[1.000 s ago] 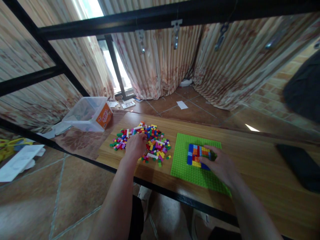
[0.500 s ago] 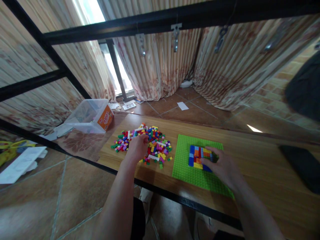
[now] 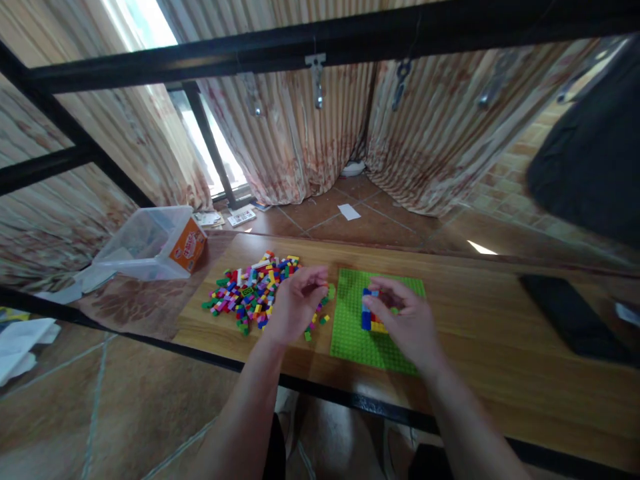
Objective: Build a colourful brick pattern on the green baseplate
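Observation:
A flat build of blue, red, orange and yellow toy bricks (image 3: 367, 322) sits on a green studded baseplate (image 3: 345, 340). My right hand (image 3: 403, 317) covers most of this build, its thumb and fingers bent over the blue bricks at the left end. Just left of the baseplate, my left hand (image 3: 300, 300) is raised over the near right side of a heap of loose bricks (image 3: 250, 290). Its thumb and fingers pinch together, with a small light green brick (image 3: 331, 291) at their tips. The right hand's palm hides the rest of the build.
A clear plastic box (image 3: 150, 243) with an orange label stands beyond the left end of the wooden table (image 3: 480, 333). At the right lies a dark flat object (image 3: 575, 317). A black metal bar (image 3: 280, 60) crosses above, with metal clips hanging from it.
My left hand has come up from the brick heap and moved right toward the baseplate. My right hand has shifted toward the build's left end. The view has turned slightly right.

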{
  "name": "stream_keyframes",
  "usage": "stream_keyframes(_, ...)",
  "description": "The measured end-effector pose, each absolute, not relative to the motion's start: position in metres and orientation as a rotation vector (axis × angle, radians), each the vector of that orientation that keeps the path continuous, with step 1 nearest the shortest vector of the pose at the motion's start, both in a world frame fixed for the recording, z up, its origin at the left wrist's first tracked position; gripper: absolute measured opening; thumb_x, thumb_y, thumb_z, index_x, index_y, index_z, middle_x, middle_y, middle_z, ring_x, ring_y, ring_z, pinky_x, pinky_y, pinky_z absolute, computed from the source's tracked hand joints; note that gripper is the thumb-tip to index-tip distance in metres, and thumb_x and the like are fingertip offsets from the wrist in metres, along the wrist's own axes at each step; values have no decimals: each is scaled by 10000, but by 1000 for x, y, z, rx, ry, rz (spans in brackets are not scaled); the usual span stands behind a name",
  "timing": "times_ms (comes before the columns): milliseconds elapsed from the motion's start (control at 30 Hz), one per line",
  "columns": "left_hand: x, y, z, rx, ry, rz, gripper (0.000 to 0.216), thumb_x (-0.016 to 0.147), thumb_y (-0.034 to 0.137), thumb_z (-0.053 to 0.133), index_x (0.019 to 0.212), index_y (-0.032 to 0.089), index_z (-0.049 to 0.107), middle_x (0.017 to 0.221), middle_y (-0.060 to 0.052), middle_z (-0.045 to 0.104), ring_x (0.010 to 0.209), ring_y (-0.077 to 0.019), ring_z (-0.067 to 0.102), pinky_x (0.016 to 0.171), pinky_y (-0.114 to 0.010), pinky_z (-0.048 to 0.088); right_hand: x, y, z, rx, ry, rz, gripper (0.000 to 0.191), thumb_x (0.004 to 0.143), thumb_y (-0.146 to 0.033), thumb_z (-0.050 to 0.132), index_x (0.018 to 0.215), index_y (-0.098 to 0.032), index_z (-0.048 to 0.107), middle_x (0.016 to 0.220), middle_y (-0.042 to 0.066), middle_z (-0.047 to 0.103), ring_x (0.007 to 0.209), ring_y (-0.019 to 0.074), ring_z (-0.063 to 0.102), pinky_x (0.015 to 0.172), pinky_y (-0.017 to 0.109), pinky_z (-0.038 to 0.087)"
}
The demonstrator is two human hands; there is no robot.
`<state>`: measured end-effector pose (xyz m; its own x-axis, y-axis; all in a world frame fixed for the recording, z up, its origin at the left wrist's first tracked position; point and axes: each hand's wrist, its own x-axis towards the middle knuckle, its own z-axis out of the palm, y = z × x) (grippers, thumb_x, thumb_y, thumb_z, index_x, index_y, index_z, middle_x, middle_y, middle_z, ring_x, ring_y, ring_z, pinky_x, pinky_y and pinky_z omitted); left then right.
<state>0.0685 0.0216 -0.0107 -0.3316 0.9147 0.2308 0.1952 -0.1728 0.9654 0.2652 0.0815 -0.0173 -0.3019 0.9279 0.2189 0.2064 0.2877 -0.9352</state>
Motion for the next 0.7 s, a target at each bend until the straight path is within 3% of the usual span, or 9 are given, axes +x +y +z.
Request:
stream_keyframes(67, 86, 24, -10, 1305, 1414, 1555, 337, 782, 129, 651, 1115, 172, 673, 1025, -68, 702, 898, -149, 662, 842, -291, 547, 255, 75, -18, -938, -1710, 1228, 429, 746, -458, 746, 1099, -221, 690, 976, 52, 704, 700, 148, 586, 648, 312, 494)
stream_keyframes(300, 112, 27, -6, 1211, 1229, 1595, 290, 766, 100, 669, 1046, 173, 684, 953, -47, 710, 861, -136, 665, 812, -263, 545, 250, 69, -16, -858, -1540, 1371, 235, 710, -381, 783, 880, -221, 756, 665, -28, 625, 595, 107, 513, 572, 252, 433)
stream_keyframes(700, 136, 44, -18, 1070, 1180, 1626, 264, 743, 140, 712, 1006, 159, 693, 897, -41, 717, 810, -135, 660, 822, -294, 538, 283, 84, -17, -923, -1289, 1611, 274, 666, -379, 836, 907, -258, 783, 678, -7, 721, 582, 119, 632, 580, 268, 553)
